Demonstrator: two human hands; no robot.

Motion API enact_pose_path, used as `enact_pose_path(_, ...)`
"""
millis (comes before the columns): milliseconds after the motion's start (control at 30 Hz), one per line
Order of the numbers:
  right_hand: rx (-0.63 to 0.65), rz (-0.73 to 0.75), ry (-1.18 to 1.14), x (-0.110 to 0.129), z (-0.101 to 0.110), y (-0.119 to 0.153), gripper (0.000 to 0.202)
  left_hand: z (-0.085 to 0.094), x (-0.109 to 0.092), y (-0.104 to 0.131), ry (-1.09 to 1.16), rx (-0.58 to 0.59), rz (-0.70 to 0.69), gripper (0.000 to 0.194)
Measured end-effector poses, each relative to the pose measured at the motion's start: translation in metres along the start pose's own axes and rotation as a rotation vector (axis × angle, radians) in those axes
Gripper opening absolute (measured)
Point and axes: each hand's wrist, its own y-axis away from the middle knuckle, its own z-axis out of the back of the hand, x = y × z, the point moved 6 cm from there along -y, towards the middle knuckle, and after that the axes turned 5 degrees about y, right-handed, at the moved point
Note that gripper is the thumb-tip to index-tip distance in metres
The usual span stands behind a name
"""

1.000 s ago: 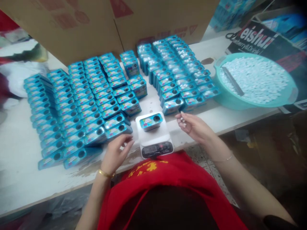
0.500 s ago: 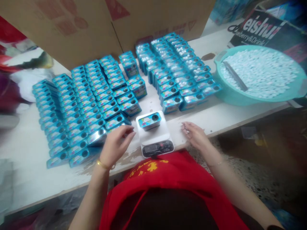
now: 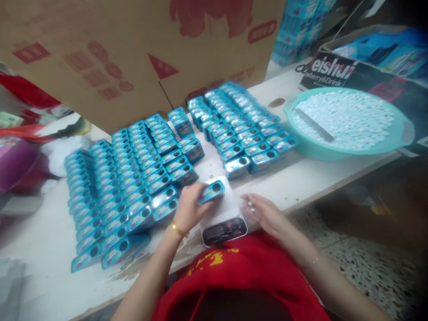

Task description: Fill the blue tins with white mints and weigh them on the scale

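My left hand point(image 3: 192, 207) grips the left end of a small blue box point(image 3: 214, 191) with a dark round hole in its top. That box is at the white digital scale point(image 3: 230, 203), whose dark display panel faces me. To the right of the scale, my right hand point(image 3: 262, 213) is half curled, with small white pieces point(image 3: 250, 205) held at its fingers. Rows of similar blue boxes point(image 3: 133, 174) stand left of the scale. Another group of blue boxes point(image 3: 237, 120) behind it has white pieces on many tops.
A turquoise basin point(image 3: 321, 154) full of white pieces, with a flat grey bar point(image 3: 314, 125) lying on them, stands at the right. Behind the rows rises a large cardboard box point(image 3: 133, 53). A dark printed carton point(image 3: 347, 76) holds blue packages at the back right.
My left hand has moved right and taken hold of the box at the scale. White pieces now show at my right hand. The view has shifted, showing more of the cardboard box.
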Motion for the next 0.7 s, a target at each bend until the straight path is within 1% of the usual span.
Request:
enact_pose_path(33,0.05,-0.009,-0.037,0.003,-0.014,0.005,0.022,0.001,-0.008,-0.001,-0.048,0.013,-0.055,0.034)
enact_pose_path(100,0.129,0.012,-0.114,0.01,-0.04,0.014,0.023,0.007,-0.026,-0.001,-0.169,0.005,-0.158,0.029)
enact_pose_path(167,0.166,0.021,-0.177,0.015,-0.058,0.017,0.022,0.015,-0.037,-0.002,-0.264,-0.035,-0.212,0.027)
enact_pose_path(200,0.171,0.016,-0.202,0.016,-0.063,0.017,0.021,0.016,-0.038,-0.002,-0.289,-0.051,-0.219,0.026)
enact_pose_path(333,0.19,0.01,-0.25,0.014,-0.074,0.01,0.022,0.012,-0.028,-0.002,-0.321,-0.057,-0.189,0.025)
enact_pose_path(400,0.206,0.017,-0.245,0.013,-0.076,0.009,0.023,0.013,-0.026,0.0,-0.333,-0.072,-0.19,0.026)
enact_pose_path(467,0.208,0.025,-0.241,0.015,-0.078,0.011,0.021,0.022,-0.033,0.003,-0.34,-0.118,-0.228,0.025)
enact_pose_path(600,0.232,0.042,-0.249,0.025,-0.086,0.023,0.017,0.046,-0.051,0.006,-0.383,-0.251,-0.312,0.026)
enact_pose_path(633,0.242,0.038,-0.252,0.027,-0.088,0.025,0.018,0.047,-0.052,0.006,-0.388,-0.257,-0.309,0.026)
enact_pose_path(700,0.245,0.012,-0.257,0.029,-0.09,0.029,0.02,0.043,-0.046,0.004,-0.366,-0.225,-0.273,0.025)
